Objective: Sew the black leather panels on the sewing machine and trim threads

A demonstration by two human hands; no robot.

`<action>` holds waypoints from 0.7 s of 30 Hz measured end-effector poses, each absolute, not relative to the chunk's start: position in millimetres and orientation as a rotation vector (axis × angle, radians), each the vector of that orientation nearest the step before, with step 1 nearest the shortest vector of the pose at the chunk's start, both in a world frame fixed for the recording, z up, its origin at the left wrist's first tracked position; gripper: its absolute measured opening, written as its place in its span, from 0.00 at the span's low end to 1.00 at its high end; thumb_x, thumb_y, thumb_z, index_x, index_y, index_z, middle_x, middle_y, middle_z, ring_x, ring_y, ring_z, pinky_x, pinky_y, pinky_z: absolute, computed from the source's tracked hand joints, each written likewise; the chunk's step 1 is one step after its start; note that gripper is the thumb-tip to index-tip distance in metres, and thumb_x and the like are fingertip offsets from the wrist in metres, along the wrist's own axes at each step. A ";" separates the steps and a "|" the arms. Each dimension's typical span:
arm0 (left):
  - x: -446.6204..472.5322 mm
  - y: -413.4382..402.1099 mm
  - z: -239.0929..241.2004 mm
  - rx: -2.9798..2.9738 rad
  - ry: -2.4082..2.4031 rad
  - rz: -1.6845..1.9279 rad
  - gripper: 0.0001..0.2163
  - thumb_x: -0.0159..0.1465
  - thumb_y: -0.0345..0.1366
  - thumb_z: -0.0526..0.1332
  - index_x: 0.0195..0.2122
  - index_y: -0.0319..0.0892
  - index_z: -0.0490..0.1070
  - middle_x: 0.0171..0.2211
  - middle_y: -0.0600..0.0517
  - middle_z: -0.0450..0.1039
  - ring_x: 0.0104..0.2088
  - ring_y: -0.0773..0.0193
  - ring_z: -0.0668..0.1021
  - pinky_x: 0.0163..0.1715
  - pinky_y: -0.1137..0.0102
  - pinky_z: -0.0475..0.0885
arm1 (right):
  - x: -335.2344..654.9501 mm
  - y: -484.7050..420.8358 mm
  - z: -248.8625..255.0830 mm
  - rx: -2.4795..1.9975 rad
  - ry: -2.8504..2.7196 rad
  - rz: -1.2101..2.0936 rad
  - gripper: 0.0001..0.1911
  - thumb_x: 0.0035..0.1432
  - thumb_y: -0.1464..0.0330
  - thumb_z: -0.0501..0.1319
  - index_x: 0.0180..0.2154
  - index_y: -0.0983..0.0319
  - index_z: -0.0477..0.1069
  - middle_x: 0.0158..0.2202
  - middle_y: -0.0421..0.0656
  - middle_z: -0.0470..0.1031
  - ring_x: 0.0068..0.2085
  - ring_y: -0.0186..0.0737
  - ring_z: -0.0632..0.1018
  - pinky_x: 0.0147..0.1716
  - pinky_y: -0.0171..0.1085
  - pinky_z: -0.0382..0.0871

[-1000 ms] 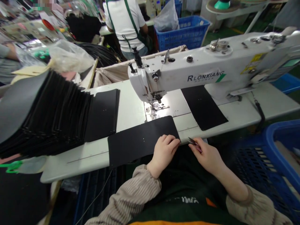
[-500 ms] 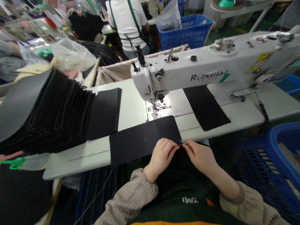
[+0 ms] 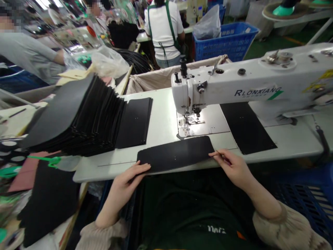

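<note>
Item 1, black panel [image 3: 177, 154]: one flat dark piece with rounded corners, lying lengthwise at the near edge of the worktop [image 3: 161, 114], just in front of the presser foot [image 3: 191, 119] and not under it.

Item 2, my left hand [image 3: 130, 177]: palm down and fingers spread, gripping nothing, fingertips pressing the panel's left end.

Item 3, my right hand [image 3: 232, 167]: pinched around a thin metal tool [image 3: 220, 154], snips or tweezers, I cannot tell which. Its tip is at the panel's right corner.

Item 4, sewing machine [image 3: 249, 83]: white, its arm running off to the right.

Item 5, leaning stack of black panels [image 3: 78, 118] at the left, with a flat pile [image 3: 135, 121] beside it.

Item 6, single black piece [image 3: 246, 128] right of the needle plate.

Step in hand, as I judge it: steadying and tidying the panel at both ends, ahead of the needle.

Next move calls for: both ends kept level, the tool tip clear of the panel, and the far edge fed squarely toward the foot.
</note>
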State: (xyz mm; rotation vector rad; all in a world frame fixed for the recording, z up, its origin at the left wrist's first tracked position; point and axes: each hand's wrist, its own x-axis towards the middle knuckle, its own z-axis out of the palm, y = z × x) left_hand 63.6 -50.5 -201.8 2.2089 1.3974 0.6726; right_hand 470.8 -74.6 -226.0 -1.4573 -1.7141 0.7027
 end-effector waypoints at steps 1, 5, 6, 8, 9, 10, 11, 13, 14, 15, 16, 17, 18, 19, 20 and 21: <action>58.7 -54.1 -195.9 2.051 1.487 0.775 0.10 0.66 0.39 0.62 0.46 0.46 0.78 0.46 0.50 0.80 0.50 0.53 0.79 0.56 0.57 0.71 | 471.6 -71.0 -220.3 -1.460 -1.651 0.722 0.10 0.67 0.61 0.56 0.43 0.57 0.73 0.39 0.41 0.77 0.38 0.38 0.77 0.40 0.35 0.70; 65.1 -60.2 -175.4 1.487 1.637 1.091 0.13 0.57 0.43 0.70 0.40 0.42 0.78 0.36 0.50 0.81 0.36 0.57 0.81 0.35 0.69 0.76 | 474.3 -59.0 -200.8 -1.487 -1.551 0.690 0.11 0.65 0.58 0.57 0.39 0.58 0.73 0.35 0.39 0.74 0.37 0.37 0.75 0.38 0.33 0.68; 70.2 -58.9 -171.3 1.378 1.604 1.115 0.14 0.56 0.44 0.71 0.40 0.42 0.78 0.35 0.50 0.80 0.35 0.58 0.80 0.33 0.70 0.75 | 474.9 -56.9 -197.9 -1.495 -1.531 0.685 0.12 0.65 0.57 0.58 0.39 0.58 0.73 0.35 0.39 0.74 0.37 0.37 0.74 0.37 0.33 0.68; 80.4 -54.8 -163.4 1.202 1.522 1.112 0.17 0.55 0.44 0.72 0.42 0.42 0.77 0.35 0.50 0.80 0.32 0.60 0.80 0.31 0.72 0.74 | 476.5 -54.0 -194.8 -1.531 -1.490 0.690 0.13 0.63 0.56 0.58 0.39 0.58 0.73 0.34 0.38 0.74 0.35 0.36 0.74 0.35 0.32 0.68; 84.6 -52.6 -159.6 1.140 1.490 1.106 0.18 0.55 0.44 0.72 0.43 0.41 0.77 0.35 0.49 0.81 0.32 0.60 0.80 0.30 0.72 0.73 | 477.6 -53.2 -194.3 -1.555 -1.474 0.696 0.14 0.63 0.55 0.59 0.39 0.58 0.74 0.34 0.38 0.74 0.35 0.36 0.74 0.34 0.32 0.68; 87.9 -50.9 -155.8 1.097 1.464 1.101 0.19 0.54 0.44 0.72 0.44 0.41 0.77 0.35 0.49 0.81 0.32 0.60 0.80 0.30 0.72 0.73 | 478.8 -52.9 -194.3 -1.580 -1.463 0.701 0.14 0.62 0.55 0.59 0.38 0.58 0.74 0.35 0.38 0.74 0.34 0.37 0.74 0.34 0.33 0.68; 90.2 -49.5 -152.3 1.072 1.443 1.095 0.19 0.54 0.45 0.73 0.44 0.41 0.78 0.36 0.48 0.81 0.32 0.60 0.80 0.31 0.72 0.73 | 480.0 -52.9 -194.4 -1.604 -1.456 0.698 0.15 0.62 0.54 0.59 0.38 0.58 0.74 0.35 0.39 0.75 0.35 0.37 0.75 0.33 0.33 0.68; 93.0 -48.2 -146.4 1.058 1.412 1.077 0.19 0.55 0.44 0.72 0.45 0.41 0.78 0.37 0.47 0.81 0.33 0.60 0.80 0.32 0.73 0.73 | 482.5 -53.5 -194.8 -1.643 -1.448 0.676 0.16 0.60 0.53 0.59 0.39 0.58 0.74 0.36 0.39 0.75 0.35 0.39 0.75 0.34 0.34 0.68; 94.1 -47.9 -144.5 1.061 1.404 1.067 0.19 0.55 0.44 0.72 0.45 0.41 0.78 0.38 0.47 0.81 0.34 0.61 0.80 0.32 0.73 0.73 | 483.5 -54.0 -195.0 -1.659 -1.446 0.666 0.17 0.60 0.52 0.59 0.39 0.58 0.75 0.35 0.39 0.76 0.35 0.39 0.75 0.35 0.35 0.69; 95.4 -47.6 -143.2 1.067 1.399 1.059 0.19 0.56 0.44 0.72 0.45 0.41 0.78 0.39 0.47 0.81 0.34 0.61 0.80 0.32 0.74 0.73 | 484.1 -54.4 -195.0 -1.675 -1.447 0.659 0.18 0.60 0.52 0.59 0.39 0.59 0.75 0.35 0.40 0.76 0.35 0.39 0.75 0.35 0.35 0.69; 97.4 -47.4 -142.6 1.072 1.397 1.055 0.18 0.56 0.44 0.71 0.46 0.41 0.78 0.39 0.47 0.81 0.34 0.61 0.79 0.32 0.74 0.72 | 484.5 -54.8 -195.1 -1.693 -1.449 0.656 0.19 0.59 0.51 0.59 0.39 0.59 0.75 0.35 0.40 0.76 0.35 0.40 0.76 0.36 0.35 0.69; 99.9 -47.2 -142.3 1.076 1.398 1.055 0.18 0.57 0.44 0.71 0.46 0.41 0.78 0.39 0.47 0.81 0.34 0.61 0.79 0.32 0.74 0.72 | 484.6 -55.0 -195.3 -1.709 -1.451 0.656 0.19 0.59 0.51 0.59 0.39 0.59 0.75 0.35 0.41 0.76 0.35 0.40 0.76 0.36 0.36 0.69; 102.7 -47.1 -141.8 1.081 1.401 1.053 0.18 0.57 0.44 0.71 0.46 0.41 0.78 0.38 0.48 0.81 0.34 0.61 0.79 0.31 0.74 0.72 | 484.5 -55.0 -195.6 -1.726 -1.451 0.657 0.20 0.59 0.51 0.59 0.40 0.59 0.75 0.36 0.41 0.77 0.36 0.41 0.77 0.37 0.36 0.69; 105.2 -47.4 -140.3 1.090 1.405 1.049 0.18 0.57 0.45 0.71 0.45 0.41 0.78 0.38 0.48 0.81 0.33 0.61 0.79 0.31 0.73 0.72 | 484.4 -55.0 -196.1 -1.743 -1.449 0.663 0.21 0.59 0.50 0.59 0.41 0.59 0.75 0.37 0.42 0.78 0.37 0.42 0.77 0.38 0.36 0.69; 106.5 -48.2 -137.1 1.106 1.411 1.042 0.19 0.57 0.46 0.71 0.45 0.40 0.78 0.37 0.47 0.81 0.33 0.61 0.79 0.31 0.73 0.72 | 484.5 -55.0 -196.7 -1.759 -1.444 0.668 0.22 0.59 0.50 0.58 0.43 0.59 0.75 0.39 0.43 0.79 0.39 0.43 0.78 0.39 0.37 0.69; 105.7 -49.9 -131.4 1.134 1.426 1.035 0.19 0.57 0.47 0.70 0.44 0.39 0.78 0.37 0.47 0.81 0.33 0.60 0.79 0.30 0.73 0.72 | 485.1 -54.9 -197.7 -1.771 -1.437 0.670 0.23 0.59 0.49 0.58 0.45 0.59 0.75 0.41 0.43 0.79 0.41 0.44 0.78 0.41 0.38 0.70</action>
